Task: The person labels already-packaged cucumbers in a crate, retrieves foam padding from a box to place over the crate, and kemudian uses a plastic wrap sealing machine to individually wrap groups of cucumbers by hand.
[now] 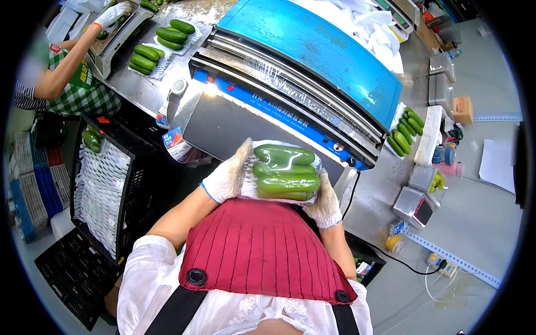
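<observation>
A pack of several green cucumbers (287,171), covered in clear film over white foam netting, is held level between my two gloved hands. My left hand (229,173), in a white knit glove, grips its left end. The right end is in my right hand (325,201), gloved alike. Beyond the pack stands a blue film wrapping machine (310,54), with metal rollers and a dark flat plate (230,121) at its near side. The pack overlaps the plate's near edge in view; whether they touch, I cannot tell.
Unwrapped cucumbers (171,35) on foam netting lie left of the machine, others (406,130) to its right. A co-worker's gloved hand (113,14) is at a scale (119,42), upper left. A black crate (130,167) stands left below the table. A black cable (356,188) hangs at the right.
</observation>
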Demonstrator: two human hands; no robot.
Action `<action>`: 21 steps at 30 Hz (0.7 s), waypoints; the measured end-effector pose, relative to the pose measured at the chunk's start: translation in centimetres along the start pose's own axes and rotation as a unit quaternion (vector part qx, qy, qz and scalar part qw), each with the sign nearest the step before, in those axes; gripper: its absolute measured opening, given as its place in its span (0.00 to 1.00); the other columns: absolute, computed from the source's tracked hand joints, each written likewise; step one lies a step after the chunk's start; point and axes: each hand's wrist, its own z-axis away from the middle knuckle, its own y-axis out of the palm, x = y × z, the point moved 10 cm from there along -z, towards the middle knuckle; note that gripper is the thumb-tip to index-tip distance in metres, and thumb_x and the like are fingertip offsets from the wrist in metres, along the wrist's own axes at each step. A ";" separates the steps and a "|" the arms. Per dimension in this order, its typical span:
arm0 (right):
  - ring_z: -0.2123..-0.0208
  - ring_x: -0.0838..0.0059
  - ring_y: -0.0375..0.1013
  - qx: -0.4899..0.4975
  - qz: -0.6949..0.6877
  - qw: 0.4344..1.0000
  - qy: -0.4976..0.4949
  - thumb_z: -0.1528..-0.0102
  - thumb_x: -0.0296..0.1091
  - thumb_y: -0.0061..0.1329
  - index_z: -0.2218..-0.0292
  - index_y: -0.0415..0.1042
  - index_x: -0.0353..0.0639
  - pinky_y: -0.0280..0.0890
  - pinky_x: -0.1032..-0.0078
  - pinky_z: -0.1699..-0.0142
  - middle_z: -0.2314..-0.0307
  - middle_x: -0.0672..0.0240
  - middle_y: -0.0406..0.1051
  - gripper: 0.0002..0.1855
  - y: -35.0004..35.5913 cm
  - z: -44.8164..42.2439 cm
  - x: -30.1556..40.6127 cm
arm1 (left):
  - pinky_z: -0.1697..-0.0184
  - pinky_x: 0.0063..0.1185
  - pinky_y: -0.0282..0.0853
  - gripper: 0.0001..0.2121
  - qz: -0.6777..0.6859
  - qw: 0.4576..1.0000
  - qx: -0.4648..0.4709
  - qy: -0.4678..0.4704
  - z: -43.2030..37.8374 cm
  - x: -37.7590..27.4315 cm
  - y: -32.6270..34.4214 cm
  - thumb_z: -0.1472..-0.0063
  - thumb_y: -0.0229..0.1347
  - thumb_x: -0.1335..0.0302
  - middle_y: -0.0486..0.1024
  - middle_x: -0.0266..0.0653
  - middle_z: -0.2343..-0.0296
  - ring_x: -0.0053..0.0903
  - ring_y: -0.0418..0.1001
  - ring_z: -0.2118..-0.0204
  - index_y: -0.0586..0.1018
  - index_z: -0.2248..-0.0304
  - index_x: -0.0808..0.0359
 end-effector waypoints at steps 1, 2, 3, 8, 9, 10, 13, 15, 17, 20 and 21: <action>0.49 0.52 0.67 0.006 -0.019 1.000 0.008 0.39 0.63 0.36 0.44 0.61 0.44 0.66 0.52 0.48 0.48 0.55 0.65 0.34 -0.7 -0.5 -0.2 | 0.45 0.32 0.66 0.27 -0.013 1.000 -0.005 0.018 -0.2 -0.4 0.3 0.33 0.43 0.51 0.71 0.45 0.52 0.32 0.70 0.50 0.69 0.48 0.68; 0.49 0.52 0.67 0.011 -0.038 0.999 0.018 0.39 0.63 0.36 0.44 0.61 0.45 0.66 0.51 0.48 0.48 0.55 0.65 0.34 -1.3 -1.0 -0.4 | 0.45 0.32 0.66 0.27 -0.025 0.999 -0.011 0.038 -0.2 -0.8 0.6 0.33 0.43 0.51 0.71 0.45 0.52 0.32 0.70 0.50 0.69 0.48 0.68; 0.49 0.51 0.67 0.020 -0.055 0.998 0.031 0.39 0.62 0.37 0.44 0.61 0.46 0.67 0.51 0.48 0.48 0.55 0.66 0.33 -0.7 -1.4 -0.4 | 0.45 0.32 0.66 0.27 -0.036 0.997 -0.021 0.060 0.0 -1.5 0.9 0.33 0.43 0.51 0.71 0.45 0.52 0.32 0.70 0.50 0.69 0.47 0.68; 0.57 0.59 0.74 -0.004 0.053 0.998 -0.028 0.35 0.49 0.38 0.49 0.65 0.37 0.72 0.58 0.55 0.55 0.57 0.71 0.24 1.2 -1.2 1.1 | 0.43 0.33 0.64 0.29 0.061 0.994 0.067 0.063 1.6 -0.6 2.3 0.33 0.43 0.51 0.70 0.47 0.50 0.35 0.69 0.48 0.67 0.47 0.69; 0.58 0.59 0.74 0.016 0.077 0.995 -0.056 0.35 0.48 0.36 0.49 0.64 0.35 0.73 0.58 0.56 0.56 0.55 0.71 0.25 1.2 -1.3 1.5 | 0.43 0.33 0.65 0.27 0.077 0.993 0.052 0.067 1.5 0.0 1.2 0.33 0.45 0.53 0.70 0.46 0.50 0.34 0.69 0.48 0.67 0.47 0.69; 0.58 0.59 0.75 0.037 0.082 0.993 -0.076 0.34 0.48 0.36 0.49 0.64 0.34 0.73 0.58 0.55 0.56 0.54 0.71 0.25 3.8 -2.1 2.1 | 0.44 0.32 0.66 0.26 0.004 0.991 0.042 0.124 1.2 -2.1 -0.4 0.33 0.46 0.55 0.70 0.45 0.51 0.32 0.69 0.49 0.67 0.47 0.69; 0.57 0.58 0.74 0.027 0.104 0.988 -0.113 0.34 0.45 0.35 0.48 0.64 0.36 0.72 0.56 0.54 0.55 0.52 0.70 0.23 4.4 -1.0 2.6 | 0.44 0.29 0.63 0.26 0.030 0.987 0.111 0.110 2.7 -2.9 0.5 0.34 0.49 0.57 0.67 0.41 0.49 0.29 0.65 0.46 0.65 0.45 0.67; 0.55 0.58 0.73 -0.035 0.093 0.989 -0.113 0.35 0.46 0.37 0.48 0.64 0.38 0.71 0.57 0.52 0.54 0.54 0.69 0.22 5.0 0.4 2.7 | 0.41 0.28 0.60 0.27 0.024 0.979 0.112 0.169 3.3 -3.1 -0.5 0.34 0.49 0.60 0.64 0.39 0.46 0.28 0.62 0.44 0.60 0.42 0.67; 0.53 0.59 0.71 -0.046 0.372 0.887 -0.269 0.36 0.46 0.38 0.45 0.61 0.38 0.69 0.63 0.51 0.54 0.56 0.68 0.25 5.1 0.2 5.3 | 0.39 0.27 0.56 0.29 -0.118 0.966 0.058 0.221 4.4 -4.8 -1.6 0.34 0.51 0.65 0.60 0.38 0.44 0.28 0.59 0.42 0.55 0.39 0.67; 0.55 0.62 0.70 -0.011 0.577 0.698 -0.423 0.37 0.44 0.39 0.47 0.62 0.31 0.68 0.68 0.51 0.56 0.54 0.69 0.25 10.8 1.5 6.3 | 0.39 0.31 0.57 0.47 -0.457 0.790 -0.131 0.388 11.0 -10.5 -1.4 0.54 0.68 0.63 0.57 0.51 0.43 0.40 0.55 0.39 0.53 0.39 0.70; 0.56 0.63 0.70 0.003 0.595 0.668 -0.447 0.37 0.43 0.39 0.48 0.63 0.29 0.67 0.70 0.51 0.57 0.54 0.69 0.25 13.0 2.0 6.1 | 0.39 0.33 0.56 0.51 -0.581 0.639 -0.188 0.467 14.4 -12.0 0.1 0.59 0.70 0.61 0.56 0.56 0.43 0.45 0.55 0.39 0.53 0.40 0.70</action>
